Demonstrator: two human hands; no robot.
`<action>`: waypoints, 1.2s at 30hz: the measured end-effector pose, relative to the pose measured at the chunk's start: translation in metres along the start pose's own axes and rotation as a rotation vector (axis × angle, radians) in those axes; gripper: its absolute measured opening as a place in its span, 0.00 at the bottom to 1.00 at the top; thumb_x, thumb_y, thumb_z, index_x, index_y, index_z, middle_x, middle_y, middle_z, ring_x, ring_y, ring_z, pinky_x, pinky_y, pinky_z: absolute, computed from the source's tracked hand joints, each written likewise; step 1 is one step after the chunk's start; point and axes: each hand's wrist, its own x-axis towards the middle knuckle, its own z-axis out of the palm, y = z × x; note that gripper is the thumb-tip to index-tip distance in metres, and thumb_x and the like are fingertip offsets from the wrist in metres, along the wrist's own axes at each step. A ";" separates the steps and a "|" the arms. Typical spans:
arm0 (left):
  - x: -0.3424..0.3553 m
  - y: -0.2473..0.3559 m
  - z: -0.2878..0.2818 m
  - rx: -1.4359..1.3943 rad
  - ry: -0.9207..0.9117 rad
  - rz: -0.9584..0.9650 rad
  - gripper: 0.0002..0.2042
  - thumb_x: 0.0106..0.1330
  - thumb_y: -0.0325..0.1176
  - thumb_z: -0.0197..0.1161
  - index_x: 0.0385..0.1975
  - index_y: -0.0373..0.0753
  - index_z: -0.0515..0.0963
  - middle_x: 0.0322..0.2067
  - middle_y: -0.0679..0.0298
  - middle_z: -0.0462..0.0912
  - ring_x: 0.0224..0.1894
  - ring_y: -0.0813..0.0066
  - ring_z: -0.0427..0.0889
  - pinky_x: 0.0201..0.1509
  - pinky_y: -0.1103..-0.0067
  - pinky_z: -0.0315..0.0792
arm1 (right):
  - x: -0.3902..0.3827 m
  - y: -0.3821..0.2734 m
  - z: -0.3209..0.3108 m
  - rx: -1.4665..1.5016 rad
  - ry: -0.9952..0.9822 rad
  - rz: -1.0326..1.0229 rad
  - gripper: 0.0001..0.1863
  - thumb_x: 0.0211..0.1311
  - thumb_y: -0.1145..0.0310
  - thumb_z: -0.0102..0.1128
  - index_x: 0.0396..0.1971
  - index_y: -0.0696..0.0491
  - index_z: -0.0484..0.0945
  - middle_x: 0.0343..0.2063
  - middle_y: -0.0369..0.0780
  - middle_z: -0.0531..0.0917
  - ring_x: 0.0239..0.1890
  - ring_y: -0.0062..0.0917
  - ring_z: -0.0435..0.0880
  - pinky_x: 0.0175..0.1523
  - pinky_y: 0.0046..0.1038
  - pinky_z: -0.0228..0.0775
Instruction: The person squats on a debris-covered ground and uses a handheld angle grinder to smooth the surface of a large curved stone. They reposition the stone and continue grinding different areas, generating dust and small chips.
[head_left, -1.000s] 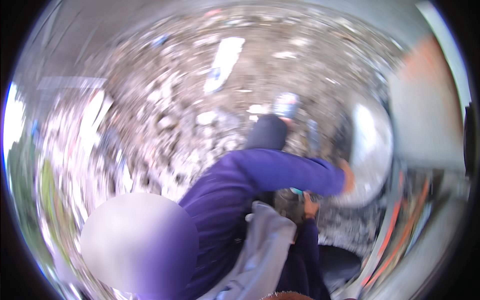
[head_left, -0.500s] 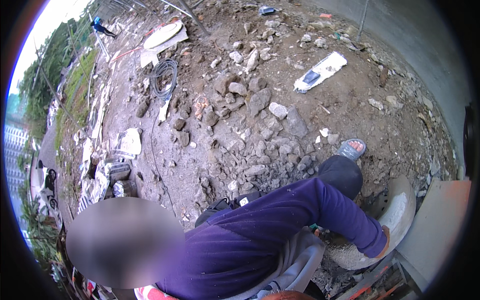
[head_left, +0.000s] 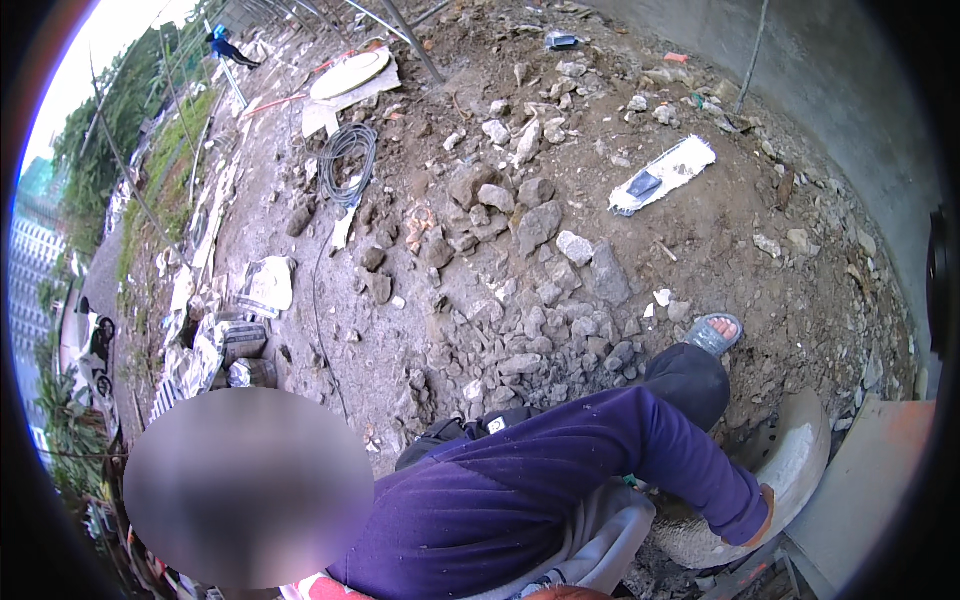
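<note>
Neither of my hands shows clearly. At the lower edge, a small reddish-brown shape [head_left: 565, 593] is too cut off to make out. Close in front of me, a co-worker in a purple long-sleeved top [head_left: 480, 500] bends low, with the head blurred. The co-worker's arm reaches to the right, and the hand [head_left: 767, 512] rests at the rim of a pale grey, curved, ring-like object [head_left: 800, 450] on the ground. The fingers are hidden behind the wrist and rim. A grey cloth [head_left: 610, 535] hangs below the sleeve. One foot wears a grey sandal [head_left: 714, 333].
Broken stones [head_left: 540, 225] lie heaped mid-ground. A coil of grey cable [head_left: 347, 165] trails a line toward the co-worker. A white strip [head_left: 685, 165] carries a dark object. A concrete wall [head_left: 850, 110] and a grey board [head_left: 870, 480] border the right. Another person [head_left: 232, 48] is far left.
The whole view has shifted, so the ground and stones appear farther right and slightly lower. The co-worker's hand stays at the ring's rim.
</note>
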 end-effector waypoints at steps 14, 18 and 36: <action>-0.005 0.009 -0.004 -0.030 0.000 0.027 0.17 0.62 0.48 0.68 0.39 0.41 0.90 0.37 0.51 0.90 0.40 0.48 0.90 0.39 0.46 0.80 | -0.011 0.017 -0.019 0.023 0.006 0.013 0.23 0.62 0.65 0.75 0.54 0.60 0.82 0.52 0.43 0.86 0.54 0.34 0.84 0.60 0.38 0.75; 0.005 0.008 0.036 -0.004 0.155 0.008 0.12 0.59 0.44 0.70 0.32 0.42 0.91 0.33 0.52 0.91 0.36 0.52 0.90 0.34 0.51 0.81 | -0.036 0.036 -0.036 0.112 0.038 -0.003 0.21 0.64 0.67 0.74 0.54 0.59 0.82 0.52 0.42 0.87 0.53 0.33 0.85 0.59 0.38 0.76; -0.083 -0.172 -0.030 -0.190 0.101 -0.264 0.27 0.72 0.48 0.63 0.60 0.30 0.76 0.49 0.39 0.85 0.54 0.42 0.84 0.60 0.57 0.78 | -0.135 -0.137 -0.113 0.353 0.196 -0.079 0.14 0.67 0.67 0.73 0.46 0.56 0.81 0.29 0.28 0.82 0.29 0.12 0.77 0.34 0.21 0.71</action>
